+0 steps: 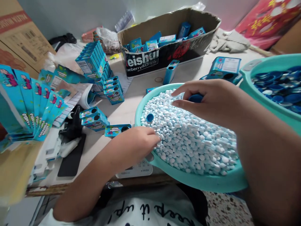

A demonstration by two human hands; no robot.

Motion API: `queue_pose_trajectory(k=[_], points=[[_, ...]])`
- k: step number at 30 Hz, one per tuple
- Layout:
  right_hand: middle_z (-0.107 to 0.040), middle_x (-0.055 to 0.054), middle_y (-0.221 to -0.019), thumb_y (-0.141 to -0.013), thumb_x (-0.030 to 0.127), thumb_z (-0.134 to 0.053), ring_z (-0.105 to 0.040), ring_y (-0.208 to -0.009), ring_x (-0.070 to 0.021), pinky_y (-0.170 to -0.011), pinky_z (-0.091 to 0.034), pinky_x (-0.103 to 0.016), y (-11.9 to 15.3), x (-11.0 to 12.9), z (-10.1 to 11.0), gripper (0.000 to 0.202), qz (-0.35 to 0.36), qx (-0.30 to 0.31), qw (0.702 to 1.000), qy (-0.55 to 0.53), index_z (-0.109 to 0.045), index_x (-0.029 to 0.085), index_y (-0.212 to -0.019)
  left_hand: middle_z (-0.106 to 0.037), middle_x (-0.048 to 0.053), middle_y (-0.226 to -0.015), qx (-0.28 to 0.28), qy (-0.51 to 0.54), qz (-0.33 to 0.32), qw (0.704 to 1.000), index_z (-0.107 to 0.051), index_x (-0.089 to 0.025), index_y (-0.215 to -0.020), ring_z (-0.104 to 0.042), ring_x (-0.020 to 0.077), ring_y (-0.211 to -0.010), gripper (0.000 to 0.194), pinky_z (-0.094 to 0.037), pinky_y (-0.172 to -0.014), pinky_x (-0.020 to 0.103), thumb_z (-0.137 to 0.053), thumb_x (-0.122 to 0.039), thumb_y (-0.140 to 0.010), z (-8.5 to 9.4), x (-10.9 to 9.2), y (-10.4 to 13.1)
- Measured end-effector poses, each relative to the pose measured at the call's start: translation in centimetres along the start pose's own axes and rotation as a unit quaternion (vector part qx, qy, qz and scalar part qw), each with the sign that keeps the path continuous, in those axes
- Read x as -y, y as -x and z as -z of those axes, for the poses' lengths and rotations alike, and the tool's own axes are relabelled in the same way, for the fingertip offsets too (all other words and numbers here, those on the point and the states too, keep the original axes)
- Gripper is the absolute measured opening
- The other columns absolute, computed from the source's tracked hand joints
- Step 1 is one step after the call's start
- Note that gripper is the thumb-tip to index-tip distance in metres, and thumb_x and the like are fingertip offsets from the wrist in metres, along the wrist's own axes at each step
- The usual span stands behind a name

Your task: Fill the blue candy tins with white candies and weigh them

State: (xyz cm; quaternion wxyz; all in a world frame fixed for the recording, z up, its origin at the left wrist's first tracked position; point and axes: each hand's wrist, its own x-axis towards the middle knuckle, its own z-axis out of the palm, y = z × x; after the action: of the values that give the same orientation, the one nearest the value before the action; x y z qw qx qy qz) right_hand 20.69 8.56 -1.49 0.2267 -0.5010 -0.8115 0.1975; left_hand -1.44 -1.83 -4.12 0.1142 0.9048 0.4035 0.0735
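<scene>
A turquoise basin [139, 108] full of small white and pale-blue candies [188, 141] stands in front of me. My right hand [199, 97] is above the candies, thumb and index finger apart. A dark blue round cap [195, 98] shows in its curled fingers. At the basin's left rim my left hand [147, 138] has its fingers closed and lowered to the candies; what they hold, if anything, is hidden. A small blue cap [150, 117] lies open side up on the candies beside it.
A turquoise basin [270, 59] of blue caps stands right. Blue candy boxes stand stacked [94, 61] left; more fill an open cardboard box [164, 56] behind. A kitchen scale [134, 169] is partly under the basin. Fanned flat cartons [33, 100] and a black phone-like slab [71, 160] lie left.
</scene>
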Motion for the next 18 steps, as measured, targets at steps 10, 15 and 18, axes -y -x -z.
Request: queue_pose_trajectory(k=[10,15,18], points=[[-0.067,0.001,-0.07,-0.081,0.049,-0.068,-0.049,-0.051,-0.011,-0.057,-0.038,-0.032,-0.2,0.1,0.1,0.028,-0.006,0.009,1.0,0.03,-0.08,0.026,-0.092,-0.079,0.007,-0.1,-0.289,-0.021,0.058,0.955,-0.074,-0.014,-0.106,-0.076,0.0144,-0.091,0.012,-0.061,-0.085,0.023,-0.064,-0.013,-0.098,1.8,2.4,4.1],[-0.072,-0.003,-0.077,-0.08,0.07,-0.06,-0.055,-0.053,-0.0143,-0.052,-0.04,-0.032,-0.1,0.0,0.3,0.046,-0.009,0.014,0.998,0.054,-0.075,0.026,-0.08,-0.08,0.005,-0.097,-0.292,-0.004,0.051,0.955,-0.074,-0.016,-0.103,-0.075,0.0125,-0.087,0.01,-0.06,-0.081,0.02,-0.066,-0.014,-0.098,1.9,3.3,5.0],[-0.066,-0.003,-0.067,-0.077,0.088,-0.055,-0.049,-0.044,-0.0129,-0.044,-0.033,-0.03,-0.1,-0.6,0.3,0.064,-0.002,-0.001,0.998,0.063,-0.075,0.028,-0.082,-0.08,0.005,-0.095,-0.287,-0.001,0.042,0.957,-0.074,-0.016,-0.101,-0.075,0.0128,-0.086,0.008,-0.06,-0.081,0.021,-0.067,-0.013,-0.097,1.4,3.7,5.0]])
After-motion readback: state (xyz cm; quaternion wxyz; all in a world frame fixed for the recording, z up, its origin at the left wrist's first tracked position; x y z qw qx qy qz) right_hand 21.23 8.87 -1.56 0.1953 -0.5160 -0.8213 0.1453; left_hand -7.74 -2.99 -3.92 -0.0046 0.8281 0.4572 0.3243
